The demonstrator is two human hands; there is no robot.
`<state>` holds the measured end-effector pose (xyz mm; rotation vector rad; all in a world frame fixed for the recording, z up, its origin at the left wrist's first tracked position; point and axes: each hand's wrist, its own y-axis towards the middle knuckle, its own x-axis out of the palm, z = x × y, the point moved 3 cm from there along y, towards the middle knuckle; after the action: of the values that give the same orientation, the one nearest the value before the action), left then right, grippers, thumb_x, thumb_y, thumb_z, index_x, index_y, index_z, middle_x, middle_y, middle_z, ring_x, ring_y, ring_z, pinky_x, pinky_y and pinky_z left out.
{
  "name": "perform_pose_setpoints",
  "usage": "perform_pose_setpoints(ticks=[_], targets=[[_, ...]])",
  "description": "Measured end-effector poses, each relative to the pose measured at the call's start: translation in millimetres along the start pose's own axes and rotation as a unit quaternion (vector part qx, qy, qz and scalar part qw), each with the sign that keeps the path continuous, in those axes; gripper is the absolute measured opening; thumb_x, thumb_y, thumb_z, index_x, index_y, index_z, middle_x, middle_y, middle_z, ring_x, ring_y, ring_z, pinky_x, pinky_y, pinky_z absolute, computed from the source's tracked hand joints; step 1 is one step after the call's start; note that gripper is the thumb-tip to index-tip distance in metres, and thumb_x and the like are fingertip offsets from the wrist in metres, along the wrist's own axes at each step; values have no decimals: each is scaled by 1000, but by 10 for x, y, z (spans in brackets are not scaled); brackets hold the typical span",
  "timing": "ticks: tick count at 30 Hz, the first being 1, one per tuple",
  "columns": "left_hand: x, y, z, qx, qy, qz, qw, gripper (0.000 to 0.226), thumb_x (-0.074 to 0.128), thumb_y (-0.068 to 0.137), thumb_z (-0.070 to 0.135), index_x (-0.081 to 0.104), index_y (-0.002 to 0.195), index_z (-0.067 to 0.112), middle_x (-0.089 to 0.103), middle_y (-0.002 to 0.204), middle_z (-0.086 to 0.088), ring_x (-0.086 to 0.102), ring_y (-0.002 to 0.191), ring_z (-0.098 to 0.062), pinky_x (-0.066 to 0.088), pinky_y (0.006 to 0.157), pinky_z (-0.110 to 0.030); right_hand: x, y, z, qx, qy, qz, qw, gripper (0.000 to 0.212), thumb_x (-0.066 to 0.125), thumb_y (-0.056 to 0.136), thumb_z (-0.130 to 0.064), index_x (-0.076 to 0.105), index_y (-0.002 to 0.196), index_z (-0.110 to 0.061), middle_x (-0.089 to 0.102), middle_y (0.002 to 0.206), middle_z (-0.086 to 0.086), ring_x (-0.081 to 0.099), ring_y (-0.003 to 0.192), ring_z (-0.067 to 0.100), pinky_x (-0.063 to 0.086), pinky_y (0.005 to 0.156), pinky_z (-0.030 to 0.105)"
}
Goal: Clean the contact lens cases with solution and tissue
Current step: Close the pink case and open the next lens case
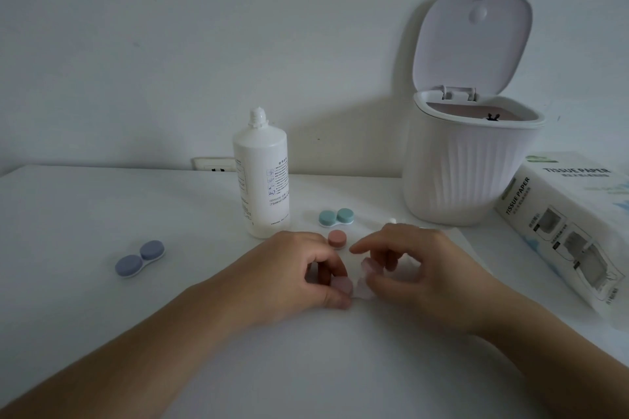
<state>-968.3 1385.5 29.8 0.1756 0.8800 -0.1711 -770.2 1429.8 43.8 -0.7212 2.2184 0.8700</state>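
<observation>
Btwn both hands' fingers (335, 274): pink case (354, 286), prob. pinched.

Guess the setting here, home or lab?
Probably a home desk or dresser top: a white table against a plain wall with an outlet, a small lidded bin, a tissue pack and a lens solution bottle.

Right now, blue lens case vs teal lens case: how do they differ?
Colour: the blue lens case is a muted grey-blue, the teal lens case a pale green-blue.
Place: the blue lens case lies alone far to the left of the solution bottle; the teal lens case lies just right of the bottle, behind a loose pink cap.
Shared: both are double-well cases with both caps on, flat on the table, and neither hand touches them.
</observation>
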Motion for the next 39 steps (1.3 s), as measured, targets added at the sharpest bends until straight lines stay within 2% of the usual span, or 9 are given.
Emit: perform_pose_setpoints(ticks=[2,5,9,13,19,25,29,33,39], targets=[[-1,1,2,1,-3,0,1000,21,86,72,46,74,87,37,61,88,20,54,71,6,39,62,-15,-40,2,28,19,25,24,999,32,75,84,-19,73,100,-47,67,85,-12,64,83,14,51,75,23],[-1,-5,8,10,-9,3,1000,20,87,72,43,74,85,34,61,85,18,52,65,8,37,60,-12,-81,24,118,69,20,57,996,16,77,78,-28,75,91,-36,71,84,-17,67,83,7,53,76,27],[-4,-17,0,10,-14,6,1000,21,87,72,43,74,86,35,59,83,21,51,65,6,36,60,-12,-69,45,226,110,-27,66,991,11,81,74,-33,71,80,-35,71,80,-26,65,78,-7,46,68,10],[-3,-16,0,17,-14,9,1000,21,87,73,42,74,86,34,61,83,19,51,66,10,37,61,-11,-25,33,269,120,-92,27,988,12,77,80,-39,72,90,-43,71,87,-29,63,84,-12,43,72,5],[10,-20,2,18,-14,9,1000,21,88,73,40,75,86,31,60,82,21,50,73,24,37,62,-7,-29,22,263,101,-160,-13,982,29,67,86,-54,66,116,-52,71,109,-21,65,101,0,52,91,27],[9,-12,-12,17,-10,11,1000,22,87,72,44,74,87,33,60,84,18,51,65,14,37,59,-9,-62,30,126,7,-150,16,989,15,69,89,-44,75,100,-35,65,90,-19,57,86,4,49,78,27],[13,-14,-16,22,-1,6,1000,22,85,73,46,75,88,35,60,85,18,51,68,18,37,59,-9,-53,11,73,2,-111,-67,992,38,64,74,-66,72,99,-39,57,78,-18,55,81,7,45,70,21],[13,-10,-10,31,0,13,999,21,86,73,43,75,87,33,61,83,17,50,69,22,37,60,-9,6,14,97,-2,-138,-112,984,43,63,70,-70,70,101,-41,55,77,-17,53,81,4,42,69,18],[5,-26,13,39,1,7,999,20,85,75,41,75,90,33,59,85,24,46,75,30,36,61,-5,45,20,149,22,-119,-89,989,38,63,69,-65,67,99,-43,59,86,-18,55,81,1,39,63,12]])
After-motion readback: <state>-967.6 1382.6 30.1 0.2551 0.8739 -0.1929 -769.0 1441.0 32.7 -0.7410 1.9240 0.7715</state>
